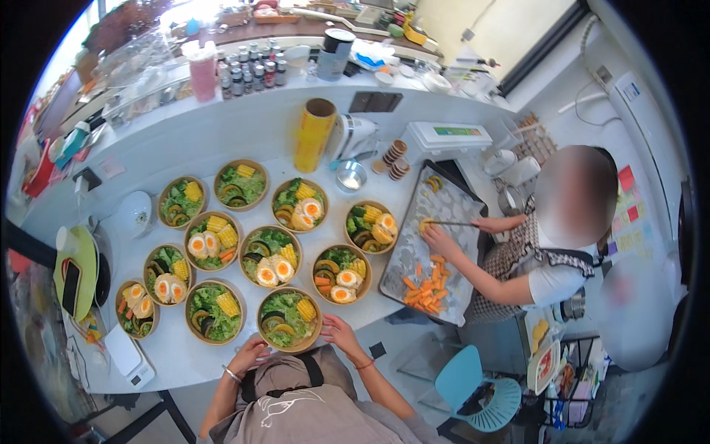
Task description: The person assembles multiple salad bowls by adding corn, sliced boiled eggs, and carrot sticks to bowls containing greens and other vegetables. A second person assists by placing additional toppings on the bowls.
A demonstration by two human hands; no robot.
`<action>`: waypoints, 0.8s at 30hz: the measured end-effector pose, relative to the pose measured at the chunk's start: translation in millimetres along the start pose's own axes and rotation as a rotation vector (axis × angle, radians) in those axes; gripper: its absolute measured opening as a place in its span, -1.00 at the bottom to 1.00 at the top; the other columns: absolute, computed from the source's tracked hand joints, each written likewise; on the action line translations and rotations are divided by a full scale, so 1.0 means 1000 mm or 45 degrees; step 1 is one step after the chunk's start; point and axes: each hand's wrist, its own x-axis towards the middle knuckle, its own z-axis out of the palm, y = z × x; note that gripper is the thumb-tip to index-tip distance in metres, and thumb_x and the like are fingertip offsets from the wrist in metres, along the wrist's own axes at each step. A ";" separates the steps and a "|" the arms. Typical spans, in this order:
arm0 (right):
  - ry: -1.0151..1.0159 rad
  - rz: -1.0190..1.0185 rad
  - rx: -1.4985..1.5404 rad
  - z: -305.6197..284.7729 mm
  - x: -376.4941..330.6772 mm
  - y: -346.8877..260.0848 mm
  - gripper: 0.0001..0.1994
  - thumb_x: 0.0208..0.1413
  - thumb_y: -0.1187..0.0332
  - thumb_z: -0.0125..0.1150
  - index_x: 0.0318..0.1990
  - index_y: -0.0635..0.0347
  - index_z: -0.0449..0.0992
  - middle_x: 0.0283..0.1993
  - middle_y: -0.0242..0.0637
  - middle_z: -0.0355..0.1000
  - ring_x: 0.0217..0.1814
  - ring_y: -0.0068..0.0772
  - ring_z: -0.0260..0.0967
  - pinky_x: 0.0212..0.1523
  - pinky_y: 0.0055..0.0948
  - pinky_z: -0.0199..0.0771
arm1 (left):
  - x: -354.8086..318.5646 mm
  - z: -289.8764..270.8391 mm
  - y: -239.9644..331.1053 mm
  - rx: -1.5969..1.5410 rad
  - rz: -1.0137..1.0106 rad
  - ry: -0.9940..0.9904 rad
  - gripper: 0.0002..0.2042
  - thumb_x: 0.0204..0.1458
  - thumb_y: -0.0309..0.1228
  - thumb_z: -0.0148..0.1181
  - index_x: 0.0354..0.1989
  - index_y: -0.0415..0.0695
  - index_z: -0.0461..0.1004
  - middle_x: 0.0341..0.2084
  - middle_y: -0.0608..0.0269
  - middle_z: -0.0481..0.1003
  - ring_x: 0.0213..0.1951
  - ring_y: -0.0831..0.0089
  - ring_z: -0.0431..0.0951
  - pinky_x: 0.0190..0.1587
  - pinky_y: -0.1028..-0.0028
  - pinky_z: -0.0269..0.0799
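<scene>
Close in front of me, at the table's near edge, is a round brown paper bowl (289,349) of green salad with corn and dark-rinded squash slices. My left hand (250,354), a bracelet on its wrist, is beside the bowl's lower left rim, fingers stretched out. At the right rim, my right hand (342,334) has its fingers apart, the tips by the bowl's side; firm contact cannot be made out. Neither hand grips anything visible. Left of it stands another salad bowl (214,339) without egg. Beyond it, a bowl (268,283) carries halved soft-boiled eggs.
More salad bowls cover the table. To the right, a co-worker (518,266) holds a long thin tool over a lined baking tray (396,255) with carrot pieces (430,292). A white scale (129,359) is at left; a yellow film roll (314,137) stands behind. A blue chair (473,385) is lower right.
</scene>
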 end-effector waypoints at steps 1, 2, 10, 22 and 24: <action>0.012 0.010 -0.058 -0.006 0.000 0.000 -0.65 0.12 0.45 -0.16 0.09 0.08 0.24 0.00 -0.29 0.30 -0.13 -0.47 0.38 -0.23 -0.52 0.41 | -0.006 0.000 0.004 -0.056 0.020 0.033 -0.66 0.13 -0.31 -0.10 0.08 -0.04 0.16 -0.05 0.27 0.31 -0.12 0.42 0.41 -0.18 0.35 0.43; 0.017 0.001 -0.066 -0.010 0.001 0.001 -0.66 0.13 0.43 -0.15 0.08 0.09 0.25 0.00 -0.28 0.30 -0.14 -0.46 0.39 -0.23 -0.52 0.42 | -0.014 0.000 0.010 -0.112 0.042 0.080 -0.64 0.13 -0.31 -0.10 0.10 -0.04 0.15 -0.04 0.27 0.30 -0.12 0.43 0.41 -0.18 0.35 0.43; 0.008 0.088 0.009 -0.018 0.009 0.006 -0.66 0.15 0.36 -0.12 0.08 0.19 0.18 -0.04 -0.17 0.31 -0.13 -0.32 0.39 -0.23 -0.42 0.45 | 0.001 0.013 0.012 0.007 0.076 0.139 -0.55 0.09 -0.25 -0.06 0.17 0.03 0.10 -0.16 0.32 0.40 -0.13 0.49 0.40 -0.14 0.39 0.36; 0.259 -0.054 0.433 -0.052 0.041 0.005 -0.66 0.08 0.41 -0.13 0.03 0.24 0.18 -0.03 -0.13 0.31 -0.09 -0.21 0.37 -0.23 -0.35 0.45 | -0.054 -0.008 0.029 -0.390 0.235 0.402 -0.68 0.09 -0.31 -0.06 0.02 -0.05 0.24 -0.08 0.32 0.35 -0.10 0.51 0.40 -0.13 0.46 0.35; 0.326 -0.035 0.414 -0.031 0.033 -0.014 -0.61 0.08 0.42 -0.16 0.10 0.22 0.11 0.01 -0.12 0.28 -0.07 -0.22 0.36 -0.22 -0.36 0.44 | -0.072 -0.019 0.037 -0.453 0.252 0.490 -0.71 0.09 -0.32 -0.06 0.00 -0.05 0.26 -0.11 0.33 0.36 -0.12 0.53 0.41 -0.14 0.48 0.35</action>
